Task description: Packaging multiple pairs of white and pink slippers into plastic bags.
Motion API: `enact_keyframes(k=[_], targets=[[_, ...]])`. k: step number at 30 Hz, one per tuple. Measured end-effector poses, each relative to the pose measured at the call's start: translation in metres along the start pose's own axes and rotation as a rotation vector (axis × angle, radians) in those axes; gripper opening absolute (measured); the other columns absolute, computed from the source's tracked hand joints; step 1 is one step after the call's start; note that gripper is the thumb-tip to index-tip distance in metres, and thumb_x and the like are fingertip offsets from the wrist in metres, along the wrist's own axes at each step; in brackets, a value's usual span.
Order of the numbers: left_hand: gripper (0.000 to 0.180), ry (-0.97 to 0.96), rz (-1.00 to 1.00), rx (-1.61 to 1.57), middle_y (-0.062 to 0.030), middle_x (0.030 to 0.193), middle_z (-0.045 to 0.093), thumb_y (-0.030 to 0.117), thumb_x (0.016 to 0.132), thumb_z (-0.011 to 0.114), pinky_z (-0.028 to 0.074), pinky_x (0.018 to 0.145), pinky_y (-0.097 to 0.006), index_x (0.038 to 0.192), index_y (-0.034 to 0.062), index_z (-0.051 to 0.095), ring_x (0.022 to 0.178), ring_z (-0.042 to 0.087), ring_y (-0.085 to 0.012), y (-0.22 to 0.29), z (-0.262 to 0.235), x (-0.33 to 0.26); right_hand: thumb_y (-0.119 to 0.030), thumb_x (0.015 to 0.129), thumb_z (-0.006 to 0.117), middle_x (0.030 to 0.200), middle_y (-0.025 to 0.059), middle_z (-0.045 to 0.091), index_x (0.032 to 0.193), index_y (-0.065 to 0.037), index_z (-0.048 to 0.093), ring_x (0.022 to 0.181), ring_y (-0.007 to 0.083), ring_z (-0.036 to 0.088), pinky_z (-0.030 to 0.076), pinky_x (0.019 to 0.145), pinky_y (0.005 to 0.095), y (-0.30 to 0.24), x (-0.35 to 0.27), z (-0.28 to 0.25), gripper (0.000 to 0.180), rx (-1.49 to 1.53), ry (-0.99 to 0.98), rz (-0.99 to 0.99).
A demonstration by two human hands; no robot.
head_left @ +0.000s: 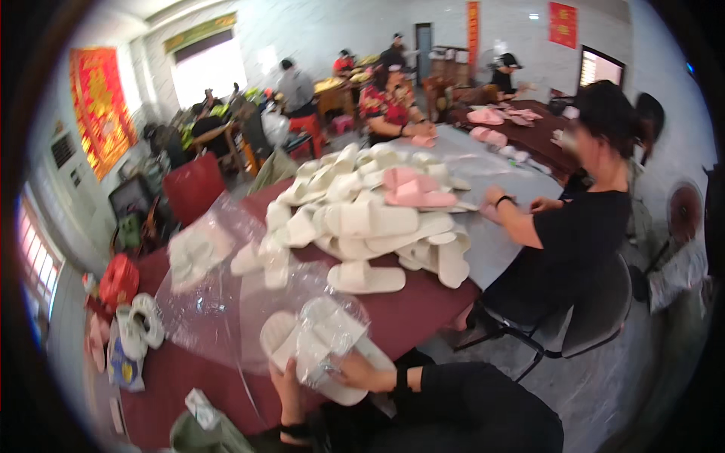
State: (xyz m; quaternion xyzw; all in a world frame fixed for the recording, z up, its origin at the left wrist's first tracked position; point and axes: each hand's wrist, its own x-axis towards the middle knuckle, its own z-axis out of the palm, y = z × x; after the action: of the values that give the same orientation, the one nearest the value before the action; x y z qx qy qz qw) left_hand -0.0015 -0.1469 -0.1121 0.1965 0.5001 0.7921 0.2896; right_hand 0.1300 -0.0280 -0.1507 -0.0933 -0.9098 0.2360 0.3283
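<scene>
A pair of white slide slippers is held over the near edge of the table, partly covered by crinkled see-through plastic. My left hand grips the lower left side of the pair, its fingers closed. On the other side, my right hand is closed on the slippers near the straps; its fingertips are partly hidden by the plastic. Beyond my hands rises a heap of white slippers, with pink slippers on top. One single white slipper lies at the near side of the heap.
The table has a dark red cover. Large plastic sheets and wrapped slippers lie to the left. A co-worker in black sits at the right; another, in a patterned shirt, sits across. A red chair stands at the far left.
</scene>
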Motion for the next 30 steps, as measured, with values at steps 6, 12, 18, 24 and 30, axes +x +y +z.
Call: enact_keyframes(k=[6, 12, 18, 24, 30], targets=[[0.047, -0.103, -0.431, -0.231, -0.0124, 0.120, 0.054, 0.019, 0.089, 0.058, 0.045, 0.092, -0.038, 0.127, -0.0022, 0.041, 0.108, 0.054, -0.0237, -0.016, -0.001, 0.017, -0.027, 0.080, 0.057, 0.110, 0.0274, 0.055, 0.117, -0.001, 0.051, 0.111, 0.0432, 0.046, 0.028, 0.096, 0.0538, 0.011, 0.007, -0.028, 0.047, 0.100, -0.244, 0.186], [0.050, -0.109, -0.307, -0.448, -0.0092, 0.125, 0.052, 0.023, 0.089, 0.056, 0.040, 0.098, -0.038, 0.131, 0.0028, 0.038, 0.117, 0.048, -0.0233, -0.023, -0.004, -0.010, -0.027, 0.084, 0.053, 0.098, 0.0282, 0.058, 0.110, 0.003, 0.053, 0.102, 0.0442, 0.050, 0.033, 0.091, 0.0520, -0.005, 0.011, -0.014, 0.040, -0.088, -0.089, 0.087], [0.049, -0.005, -0.391, -0.315, -0.0110, 0.122, 0.054, 0.031, 0.092, 0.053, 0.041, 0.097, -0.038, 0.129, 0.0010, 0.041, 0.113, 0.052, -0.0233, -0.027, -0.026, 0.001, -0.024, 0.082, 0.057, 0.100, 0.0268, 0.058, 0.108, 0.001, 0.057, 0.098, 0.0448, 0.051, 0.037, 0.087, 0.0508, -0.018, 0.006, -0.020, 0.036, -0.182, -0.198, 0.095], [0.030, 0.142, -0.405, -0.272, -0.0092, 0.098, 0.064, 0.029, 0.092, 0.054, 0.049, 0.080, -0.032, 0.106, 0.0023, 0.056, 0.090, 0.062, -0.0191, -0.012, -0.038, 0.026, -0.015, 0.076, 0.063, 0.101, 0.0198, 0.061, 0.106, -0.002, 0.061, 0.094, 0.0385, 0.056, 0.042, 0.086, 0.0453, -0.012, -0.006, -0.031, 0.033, 0.026, -0.073, 0.050], [0.022, 0.201, -0.329, -0.313, -0.0066, 0.081, 0.061, 0.020, 0.090, 0.059, 0.050, 0.064, -0.029, 0.094, -0.0014, 0.055, 0.069, 0.059, -0.0176, -0.023, -0.046, 0.040, -0.013, 0.075, 0.063, 0.100, 0.0157, 0.063, 0.103, -0.006, 0.064, 0.094, 0.0362, 0.057, 0.045, 0.085, 0.0423, 0.000, -0.026, -0.072, 0.029, 0.027, -0.239, -0.064]])
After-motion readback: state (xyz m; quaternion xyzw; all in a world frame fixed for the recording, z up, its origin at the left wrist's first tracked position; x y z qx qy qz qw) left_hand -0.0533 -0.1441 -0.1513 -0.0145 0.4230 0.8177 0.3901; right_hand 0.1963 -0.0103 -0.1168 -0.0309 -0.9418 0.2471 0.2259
